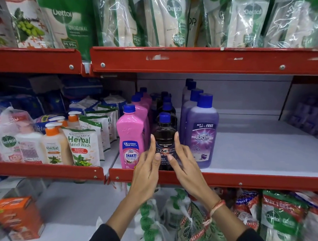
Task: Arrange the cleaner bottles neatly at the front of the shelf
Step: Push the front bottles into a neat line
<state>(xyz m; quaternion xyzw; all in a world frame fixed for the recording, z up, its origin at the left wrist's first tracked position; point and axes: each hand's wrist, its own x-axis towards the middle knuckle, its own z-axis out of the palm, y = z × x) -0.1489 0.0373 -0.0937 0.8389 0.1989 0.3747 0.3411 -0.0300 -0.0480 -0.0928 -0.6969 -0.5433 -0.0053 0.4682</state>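
Note:
A dark Bactin floor cleaner bottle [164, 136] with a blue cap stands at the front edge of the white shelf [257, 152]. My left hand [148, 168] presses its left side and my right hand [184, 167] its right side, fingers stretched upward and thumbs over the label. A pink Shakti bottle [130, 140] stands at the front just to the left, and a purple Bactin bottle [203, 134] just to the right. Behind each front bottle a row of the same colour runs toward the back.
The red lip [249, 180] rims the shelf front. Hand wash bottles and Herbal pouches [84, 146] fill the section to the left. Purple packs [313, 119] sit at the far right. Dettol pouches hang above, and netted bottles [178, 220] lie below.

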